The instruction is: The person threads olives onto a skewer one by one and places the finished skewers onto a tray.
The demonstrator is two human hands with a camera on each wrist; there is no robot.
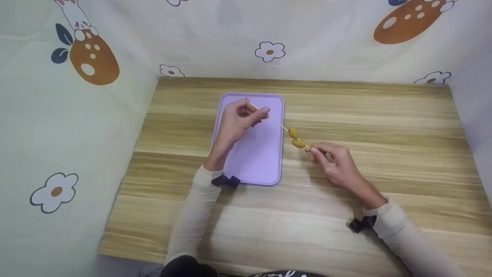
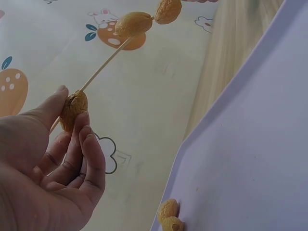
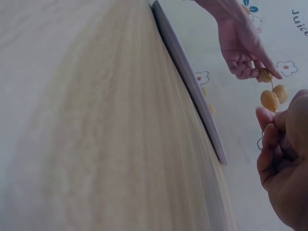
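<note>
A thin wooden skewer point(image 1: 277, 123) slants between my two hands over the tray's right edge. Two wrinkled yellow-brown fruits point(image 1: 293, 133) are threaded close together toward its right end. My left hand point(image 1: 239, 120) pinches a third wrinkled fruit point(image 2: 74, 110) on the skewer between thumb and fingers; the skewer's tip sticks out past it. With thumb and fingertips, my right hand point(image 1: 338, 163) grips the skewer's other end, just below the pair. Under the left hand lies a lilac tray point(image 1: 253, 161).
More of the wrinkled fruits point(image 2: 169, 215) lie on the tray along its edge, hidden behind my left hand in the head view. The wood-grain table point(image 1: 376, 115) runs back to a printed cloth point(image 1: 315, 46) hanging behind it. Black clips sit at both sleeve cuffs.
</note>
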